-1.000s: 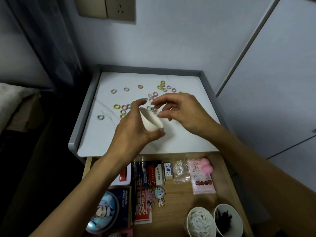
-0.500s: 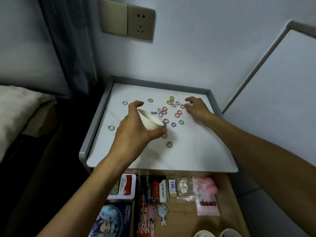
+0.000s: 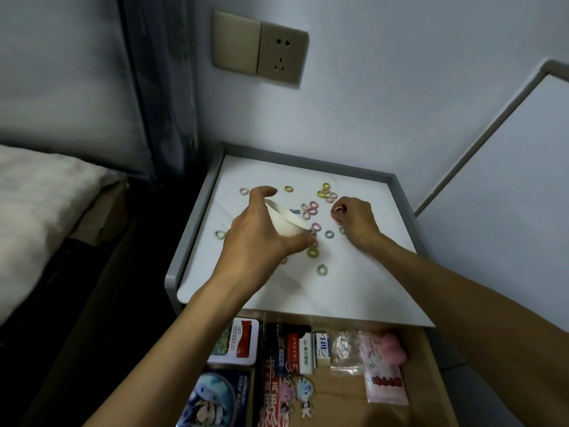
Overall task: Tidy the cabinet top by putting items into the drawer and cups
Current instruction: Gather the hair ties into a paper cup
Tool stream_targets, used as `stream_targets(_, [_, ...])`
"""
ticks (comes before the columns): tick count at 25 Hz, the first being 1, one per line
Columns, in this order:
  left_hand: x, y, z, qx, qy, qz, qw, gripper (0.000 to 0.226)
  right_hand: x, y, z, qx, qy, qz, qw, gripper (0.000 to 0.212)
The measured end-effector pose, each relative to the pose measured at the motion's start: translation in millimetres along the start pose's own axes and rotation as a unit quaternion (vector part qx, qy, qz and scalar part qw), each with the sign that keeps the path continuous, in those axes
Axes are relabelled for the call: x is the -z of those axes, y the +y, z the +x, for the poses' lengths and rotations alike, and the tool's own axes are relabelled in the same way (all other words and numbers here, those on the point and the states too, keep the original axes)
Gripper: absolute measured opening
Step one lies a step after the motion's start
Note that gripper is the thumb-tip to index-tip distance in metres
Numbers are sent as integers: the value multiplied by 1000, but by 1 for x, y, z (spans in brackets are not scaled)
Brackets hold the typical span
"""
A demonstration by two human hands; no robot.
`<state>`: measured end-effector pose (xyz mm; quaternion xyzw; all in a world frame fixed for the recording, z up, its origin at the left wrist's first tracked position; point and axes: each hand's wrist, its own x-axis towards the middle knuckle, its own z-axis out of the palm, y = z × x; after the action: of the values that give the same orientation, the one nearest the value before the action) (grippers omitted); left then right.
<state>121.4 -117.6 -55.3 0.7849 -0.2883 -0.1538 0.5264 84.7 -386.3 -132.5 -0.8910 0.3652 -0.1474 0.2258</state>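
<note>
Nearest, below both wrists, the drawer (image 3: pixel 338 403) stands open, holding tins, cards and key charms. The left hand (image 3: pixel 258 238) grips a white cup (image 3: pixel 284 221), tilted with its mouth toward the right hand (image 3: pixel 357 221), just above the cabinet top (image 3: pixel 354 291). Small coloured rings (image 3: pixel 321 269) lie scattered around its fingers and between the hands. The right hand's curled fingers pinch a pink ring (image 3: pixel 336 210). Beyond both hands is a wall socket (image 3: pixel 281 53).

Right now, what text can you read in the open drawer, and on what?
"HONKAI STAR RAIL": blue box, printed sideways.
"AiB", roughly: small white box.
Chinese print on the tin and pink packet: too blurred to read.
</note>
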Motion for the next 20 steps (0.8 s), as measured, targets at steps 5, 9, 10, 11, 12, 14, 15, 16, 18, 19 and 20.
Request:
stream_targets(5, [-1, 3, -5, -6, -4, 17, 1000, 88, 22, -18, -7, -14, 15, 68, 997, 8])
stream_targets(9, [-4, 3, -5, -6, -6, 29, 1000, 89, 61, -77, -32, 78, -69, 200, 974, 5])
stream_targets(10, [-6, 4, -5, -7, -5, 28, 1000, 89, 70, -95, -45, 114, -117, 223, 961, 5])
stream_targets(11, [-7, 4, -4, -11, -5, 27, 1000, 89, 77, -112, -58, 144, -165, 232, 948, 5])
stream_targets(12, [-8, 4, -4, -16, -6, 26, 1000, 89, 81, -124, -69, 173, -211, 215, 938, 6])
stream_targets(14, [-10, 5, -4, -25, 0, 21, 999, 87, 85, -138, -81, 221, -293, 123, 922, 13])
stream_targets(15, [-9, 6, -4, -27, 7, 16, 999, 86, 89, -140, -82, 230, -326, 102, 911, 18])
stream_targets(16, [-8, 5, -3, -26, 15, 10, 999, 87, 94, -141, -79, 228, -338, 116, 906, 22])
stream_targets(18, [-6, 5, -2, -19, 30, 10, 999, 90, 103, -137, -64, 200, -299, 200, 911, 24])
stream_targets(19, [-4, 5, -1, -15, 34, 13, 999, 92, 103, -128, -51, 182, -258, 231, 920, 22])
stream_targets(20, [-3, 5, 0, -12, 35, 14, 999, 93, 98, -116, -36, 161, -213, 235, 935, 20])
